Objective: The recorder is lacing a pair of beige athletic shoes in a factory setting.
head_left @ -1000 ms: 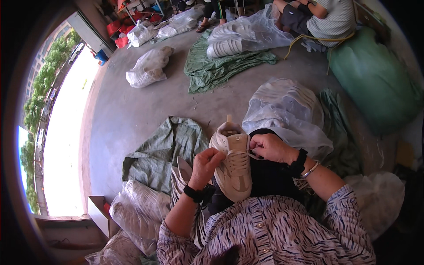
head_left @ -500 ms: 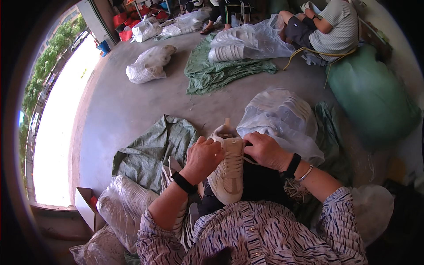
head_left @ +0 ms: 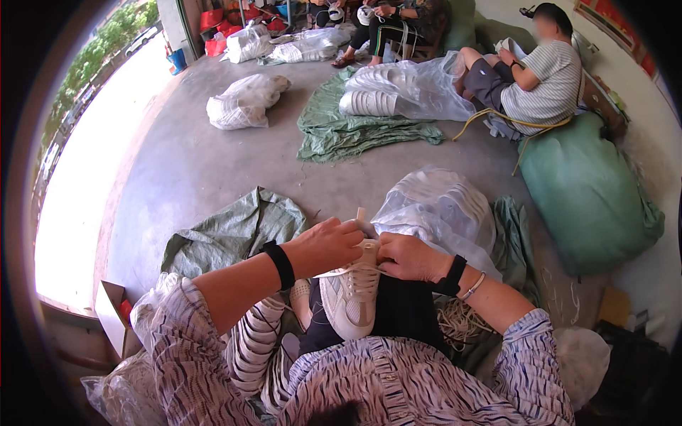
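1. A cream-white sneaker (head_left: pixel 349 298) lies on the person's lap, sole down, toe pointing toward the person, its laced top facing up.
2. The left hand (head_left: pixel 328 245) is closed over the heel end of the sneaker from the left, fingers curled down on the collar; a black band sits on that wrist.
3. The right hand (head_left: pixel 408 257) pinches the sneaker's heel end from the right, thumb and fingers pressed together on the upper, just beside the left hand; the two hands nearly touch. A black band and a thin bracelet ring that wrist.
4. A pale pull tab sticks up from the sneaker's heel between the two hands.
5. Just behind the sneaker, on the far side, stands a clear plastic bag (head_left: pixel 440 209) stuffed with white shoes.
6. Left of the sneaker a green woven sack (head_left: pixel 234 231) lies flat and crumpled on the concrete floor (head_left: pixel 185 163).
7. Below the sneaker's left side more pale shoes (head_left: pixel 256 341) lie in a pile by the person's knee.
8. Right of the sneaker, past the clear bag, sits a big full green sack (head_left: pixel 590 199).
9. Well beyond the sneaker, another person (head_left: pixel 529 78) in a striped shirt sits beside a second clear bag of shoes.
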Motion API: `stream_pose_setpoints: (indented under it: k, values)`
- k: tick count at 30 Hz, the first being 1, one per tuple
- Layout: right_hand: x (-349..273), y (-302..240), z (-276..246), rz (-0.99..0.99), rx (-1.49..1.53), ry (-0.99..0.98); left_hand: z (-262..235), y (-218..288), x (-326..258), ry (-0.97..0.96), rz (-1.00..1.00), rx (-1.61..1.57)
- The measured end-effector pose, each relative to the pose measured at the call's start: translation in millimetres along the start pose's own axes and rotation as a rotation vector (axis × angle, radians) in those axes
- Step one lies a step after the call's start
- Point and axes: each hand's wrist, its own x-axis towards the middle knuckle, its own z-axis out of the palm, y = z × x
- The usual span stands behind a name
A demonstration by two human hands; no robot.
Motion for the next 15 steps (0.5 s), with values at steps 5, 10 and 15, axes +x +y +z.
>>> stream_pose_setpoints:
  k: [5, 10, 15]
  values:
    - [19.4, -14.3, -7.9, 0.330, 0.014, -0.154, 2.3, -1.1, 6.0, -0.198, -0.055, 0.014]
    - [17.2, -15.2, 11.7, 0.445, -0.061, -0.189, 3.5, 17.7, 17.9, -0.167, -0.289, -0.181]
    - [3.6, -7.4, 18.9, 0.312, 0.065, 0.066, 4.5, 15.2, 22.2, -0.310, -0.503, -0.317]
